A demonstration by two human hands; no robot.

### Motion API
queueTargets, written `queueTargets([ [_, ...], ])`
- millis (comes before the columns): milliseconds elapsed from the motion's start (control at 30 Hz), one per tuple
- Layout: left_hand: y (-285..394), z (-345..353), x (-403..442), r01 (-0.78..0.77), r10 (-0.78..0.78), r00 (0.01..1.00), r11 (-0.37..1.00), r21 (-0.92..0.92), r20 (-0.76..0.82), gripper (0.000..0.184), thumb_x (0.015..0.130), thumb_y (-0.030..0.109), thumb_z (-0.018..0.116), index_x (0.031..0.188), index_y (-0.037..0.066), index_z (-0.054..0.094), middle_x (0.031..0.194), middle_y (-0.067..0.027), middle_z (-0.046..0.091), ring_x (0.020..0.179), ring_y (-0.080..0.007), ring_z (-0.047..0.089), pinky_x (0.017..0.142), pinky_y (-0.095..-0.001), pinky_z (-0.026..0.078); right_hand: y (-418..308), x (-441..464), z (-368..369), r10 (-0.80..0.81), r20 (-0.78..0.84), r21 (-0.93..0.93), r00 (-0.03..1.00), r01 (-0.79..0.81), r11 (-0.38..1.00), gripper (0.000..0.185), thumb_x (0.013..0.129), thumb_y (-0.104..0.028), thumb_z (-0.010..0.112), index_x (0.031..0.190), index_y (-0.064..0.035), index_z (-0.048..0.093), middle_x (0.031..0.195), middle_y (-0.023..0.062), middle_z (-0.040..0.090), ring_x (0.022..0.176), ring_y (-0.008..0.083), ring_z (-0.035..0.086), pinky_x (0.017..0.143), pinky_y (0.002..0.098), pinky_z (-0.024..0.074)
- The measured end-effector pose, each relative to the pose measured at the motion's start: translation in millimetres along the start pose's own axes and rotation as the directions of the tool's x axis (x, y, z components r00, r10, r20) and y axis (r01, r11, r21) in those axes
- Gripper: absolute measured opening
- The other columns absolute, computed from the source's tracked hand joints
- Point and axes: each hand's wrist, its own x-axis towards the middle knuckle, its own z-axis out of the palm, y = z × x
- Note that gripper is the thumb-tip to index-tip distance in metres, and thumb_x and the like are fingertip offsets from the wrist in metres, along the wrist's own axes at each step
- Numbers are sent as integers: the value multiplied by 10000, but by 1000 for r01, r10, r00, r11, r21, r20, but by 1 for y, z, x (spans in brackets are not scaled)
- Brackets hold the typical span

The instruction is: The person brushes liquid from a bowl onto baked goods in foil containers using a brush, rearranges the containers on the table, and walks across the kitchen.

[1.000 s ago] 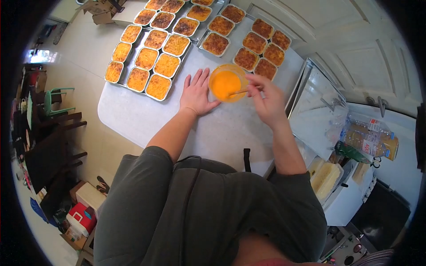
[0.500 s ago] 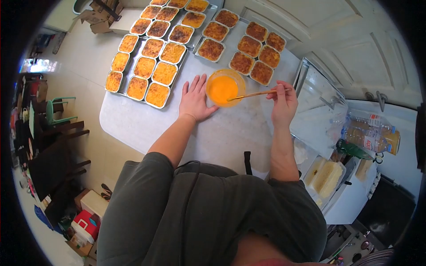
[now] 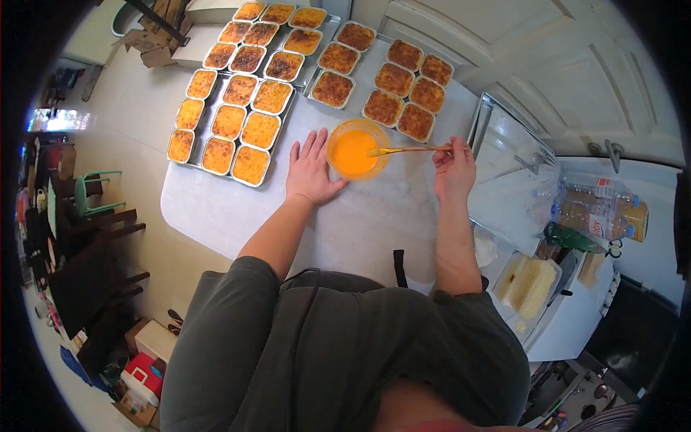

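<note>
In the head view, the clear bowl (image 3: 360,124) stands upright on the pale table (image 3: 360,223), between the two hands. The left hand (image 3: 309,173) lies palm down just left of the bowl, its fingers open and slightly spread, with nothing in hold; the thumb reaches to the bowl's near edge, though I cannot tell whether it touches. The right hand (image 3: 455,173), to the bowl's right, has its fingers pinched around the far end of the brush (image 3: 417,149). The brush lies nearly level across the bowl's right rim, its bristles over the orange liquid (image 3: 350,155); whether they dip in is unclear.

The brush should be light, with a stiff handle and soft, bending bristles; the slim handle is the place to take it, nearer the middle for finer control. The bowl seems light and smooth, likely slippery if wet, and is best held low around its wall, kept level because the liquid could slop.

The brush is long and thin, with a brownish handle and yellowish bristles. The liquid is bright, even and opaque. Beyond the bowl, to the left, stand foil tubs (image 3: 251,165) with golden, partly scorched tops; beyond it to the right, browner tubs (image 3: 416,121) sit close together.
</note>
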Motion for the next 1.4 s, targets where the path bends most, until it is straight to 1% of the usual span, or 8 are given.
queueTargets([
  [267, 2, 0, 2, -5, 5, 1000, 1000, 3, 2, 892, 683, 545, 638, 1403, 121, 325, 1488, -79, 280, 1384, -247, 228, 1116, -474, 145, -34, 41, -8, 17, -93, 246, 995, 7, 969, 140, 923, -188, 564, 913, -50, 545, 756, 49, 537, 598, 169, 515, 573, 304, 443],
  [467, 2, 1, 2, -6, 6, 1000, 1000, 24, 15, 897, 673, 535, 646, 1401, 118, 329, 1486, -78, 281, 1386, -244, 222, 1117, -476, 137, -49, 130, -19, -207, -207, 240, 956, 254, 937, 161, 921, -184, 564, 899, -31, 521, 710, 64, 548, 591, 178, 539, 563, 320, 465],
  [567, 2, 2, 2, -6, 5, 1000, 1000, 27, 14, 900, 670, 535, 644, 1401, 115, 328, 1485, -78, 281, 1387, -245, 219, 1116, -477, 136, -45, 159, -7, -294, -255, 176, 921, 344, 922, 160, 920, -168, 565, 898, -26, 494, 681, 74, 565, 578, 184, 575, 516, 300, 475],
  [733, 2, 3, 2, -13, 12, 1000, 1000, 24, 11, 905, 667, 545, 636, 1400, 113, 329, 1485, -79, 281, 1388, -250, 216, 1114, -480, 138, -33, 179, 1, -442, -310, -92, 841, 437, 895, 164, 918, -146, 566, 904, -12, 475, 700, 89, 575, 528, 179, 589, 486, 287, 495],
  [867, 1, 2, 3, -9, 9, 1000, 1000, 25, 16, 908, 663, 550, 633, 1400, 116, 331, 1488, -81, 277, 1389, -253, 214, 1111, -484, 138, -40, 169, -2, -660, -240, -282, 712, 599, 749, 205, 930, -188, 557, 894, -5, 471, 679, 92, 578, 497, 168, 577, 447, 262, 474],
  [967, 1, 4, 2, -12, 11, 1000, 999, 32, 20, 907, 659, 546, 634, 1402, 124, 330, 1489, -83, 274, 1389, -252, 212, 1111, -485, 138, -49, 166, 0, -674, -164, -346, 720, 598, 723, 233, 926, -201, 567, 900, 9, 469, 692, 97, 573, 525, 174, 595, 464, 264, 498],
  [1067, 2, 5, 3, -11, 10, 1000, 999, 39, 15, 903, 658, 542, 634, 1403, 132, 330, 1489, -84, 273, 1390, -252, 210, 1112, -485, 135, -47, 166, 13, -616, -183, -205, 766, 583, 786, 246, 928, -208, 566, 900, 15, 464, 726, 102, 583, 552, 175, 613, 487, 264, 509],
  [1400, 0, 5, 3, -7, 6, 1000, 1000, 31, 28, 897, 663, 533, 634, 1404, 132, 327, 1490, -82, 268, 1392, -249, 201, 1113, -484, 130, -31, 115, 12, -695, 22, -417, 718, 639, 647, 208, 945, -173, 534, 867, 2, 453, 737, 106, 626, 646, 175, 664, 602, 262, 533],
])
